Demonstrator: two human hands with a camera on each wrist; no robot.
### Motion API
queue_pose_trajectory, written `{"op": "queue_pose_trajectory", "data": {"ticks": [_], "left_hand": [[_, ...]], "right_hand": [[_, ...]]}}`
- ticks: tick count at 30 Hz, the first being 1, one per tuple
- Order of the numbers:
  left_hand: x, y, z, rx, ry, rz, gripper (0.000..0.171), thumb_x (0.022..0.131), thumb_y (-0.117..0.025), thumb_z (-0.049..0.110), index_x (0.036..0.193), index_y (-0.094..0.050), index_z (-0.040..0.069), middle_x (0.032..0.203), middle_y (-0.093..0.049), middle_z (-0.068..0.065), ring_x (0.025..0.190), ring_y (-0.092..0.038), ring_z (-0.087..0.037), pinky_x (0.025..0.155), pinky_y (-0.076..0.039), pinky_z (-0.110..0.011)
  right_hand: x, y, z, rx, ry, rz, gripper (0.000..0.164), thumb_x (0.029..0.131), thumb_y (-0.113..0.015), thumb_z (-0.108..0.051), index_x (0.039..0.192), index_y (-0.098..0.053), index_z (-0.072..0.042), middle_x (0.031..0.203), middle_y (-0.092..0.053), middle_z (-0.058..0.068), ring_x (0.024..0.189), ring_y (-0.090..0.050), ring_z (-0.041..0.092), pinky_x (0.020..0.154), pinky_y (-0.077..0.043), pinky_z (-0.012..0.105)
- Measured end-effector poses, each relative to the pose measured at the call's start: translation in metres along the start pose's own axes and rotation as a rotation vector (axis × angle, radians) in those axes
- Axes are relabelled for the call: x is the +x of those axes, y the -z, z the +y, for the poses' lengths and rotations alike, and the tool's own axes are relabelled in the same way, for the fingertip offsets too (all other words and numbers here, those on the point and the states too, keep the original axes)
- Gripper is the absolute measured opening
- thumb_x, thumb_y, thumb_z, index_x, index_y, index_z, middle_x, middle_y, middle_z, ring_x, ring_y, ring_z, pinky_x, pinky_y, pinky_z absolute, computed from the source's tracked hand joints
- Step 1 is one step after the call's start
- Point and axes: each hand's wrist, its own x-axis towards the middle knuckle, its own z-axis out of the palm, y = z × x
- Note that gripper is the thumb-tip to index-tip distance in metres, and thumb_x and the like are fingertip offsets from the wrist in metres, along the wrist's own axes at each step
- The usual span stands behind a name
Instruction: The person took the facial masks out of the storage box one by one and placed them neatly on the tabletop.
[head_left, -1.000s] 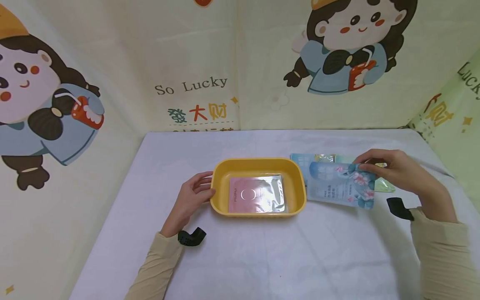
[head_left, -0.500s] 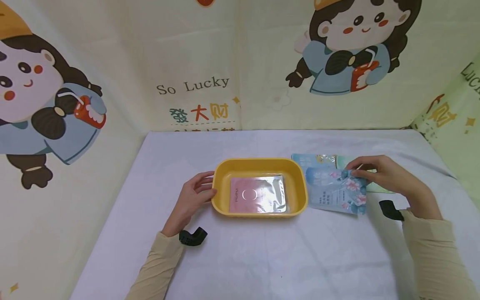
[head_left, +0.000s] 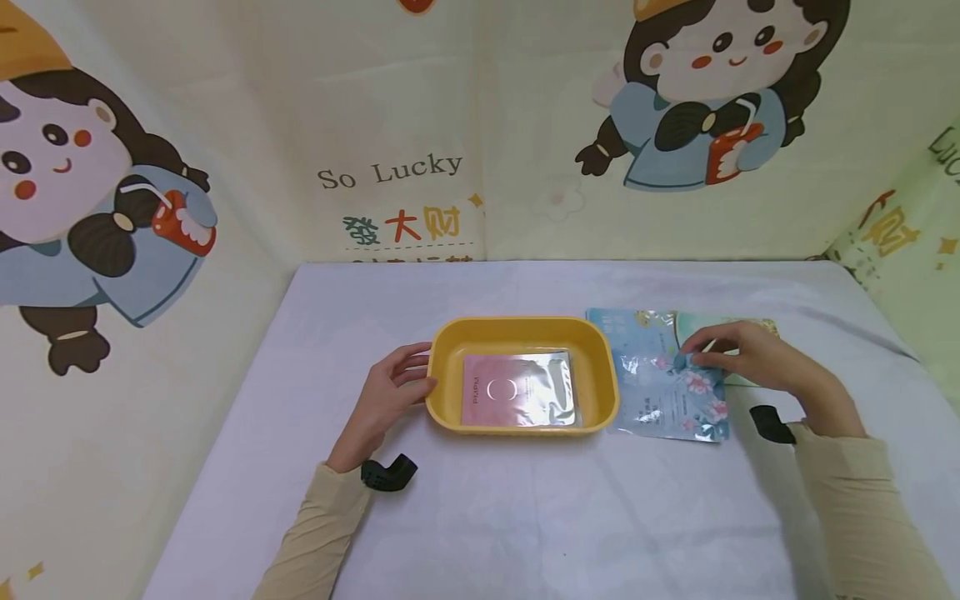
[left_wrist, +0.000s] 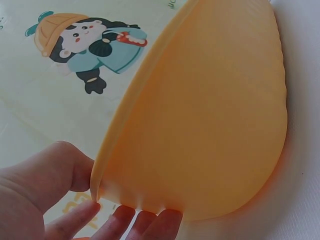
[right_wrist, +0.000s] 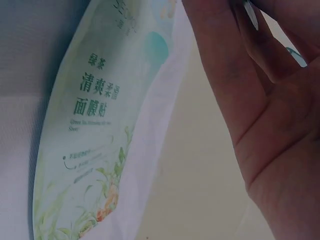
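My left hand [head_left: 385, 406] grips the left end of a yellow plastic tray [head_left: 525, 335], its thumb at the rim and its fingers along the outer wall [left_wrist: 200, 125]. Inside the tray lies a pink and silver sheet mask packet [head_left: 495, 392]. To the tray's right, my right hand [head_left: 776, 362] pinches the upper edge of a blue sheet mask packet with pink flowers [head_left: 667, 408]. This packet lies over part of a light blue packet [head_left: 630, 323] and reaches close to the tray's right side. In the right wrist view the pinching fingertips are out of sight.
A green tea sheet mask packet [right_wrist: 95, 125] lies behind and partly under my right hand. White cloth [head_left: 525, 517] covers the table. Cream curtains [head_left: 525, 208] with cartoon prints stand at the back and sides.
My right hand has moved left and nearer to me, bringing the flowered packet down flatter beside the tray. The left hand still holds the tray in place.
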Motion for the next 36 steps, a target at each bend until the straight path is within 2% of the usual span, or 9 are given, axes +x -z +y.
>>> {"op": "queue_pose_trajectory", "data": {"ticks": [6, 12, 26, 32, 36], "left_hand": [[0.001, -0.001, -0.001, 0.020, 0.009, 0.013, 0.052, 0.089, -0.072, 0.017, 0.138, -0.054, 0.020, 0.135, -0.059, -0.008, 0.120, -0.060, -0.025, 0.087, -0.059, -0.034], [0.001, -0.001, -0.002, 0.015, 0.011, 0.014, 0.052, 0.089, -0.072, 0.017, 0.138, -0.054, 0.021, 0.134, -0.060, -0.007, 0.119, -0.060, -0.025, 0.086, -0.059, -0.033], [0.001, 0.000, 0.000, 0.003, 0.008, 0.011, 0.052, 0.088, -0.072, 0.016, 0.138, -0.055, 0.020, 0.133, -0.060, -0.008, 0.120, -0.060, -0.025, 0.086, -0.059, -0.033], [0.002, 0.000, 0.002, 0.016, 0.019, 0.009, 0.053, 0.088, -0.073, 0.018, 0.138, -0.054, 0.020, 0.134, -0.060, -0.008, 0.120, -0.060, -0.025, 0.088, -0.059, -0.034], [0.002, 0.001, 0.002, 0.016, 0.030, 0.010, 0.052, 0.088, -0.073, 0.018, 0.137, -0.055, 0.020, 0.134, -0.060, -0.007, 0.120, -0.060, -0.024, 0.088, -0.059, -0.034]], "right_hand": [[0.004, -0.008, 0.004, 0.013, 0.013, -0.063, 0.017, 0.089, -0.071, -0.006, 0.106, -0.072, -0.006, 0.101, -0.069, 0.005, 0.081, -0.060, 0.008, 0.071, -0.054, 0.019], [0.005, -0.011, 0.006, 0.007, -0.013, -0.103, 0.017, 0.091, -0.071, -0.011, 0.108, -0.072, -0.009, 0.103, -0.068, 0.000, 0.085, -0.059, 0.006, 0.077, -0.053, 0.017], [0.007, -0.016, 0.003, 0.028, -0.073, -0.181, 0.022, 0.093, -0.069, -0.017, 0.113, -0.072, -0.010, 0.108, -0.070, 0.004, 0.091, -0.059, 0.012, 0.078, -0.054, 0.019], [0.007, -0.016, 0.002, 0.019, -0.081, -0.187, 0.022, 0.092, -0.069, -0.016, 0.113, -0.072, -0.009, 0.109, -0.070, 0.004, 0.093, -0.061, 0.016, 0.078, -0.054, 0.020], [0.007, -0.017, 0.001, -0.003, -0.058, -0.164, 0.022, 0.091, -0.070, -0.015, 0.112, -0.073, -0.009, 0.109, -0.071, 0.003, 0.093, -0.061, 0.012, 0.078, -0.054, 0.019]]}}
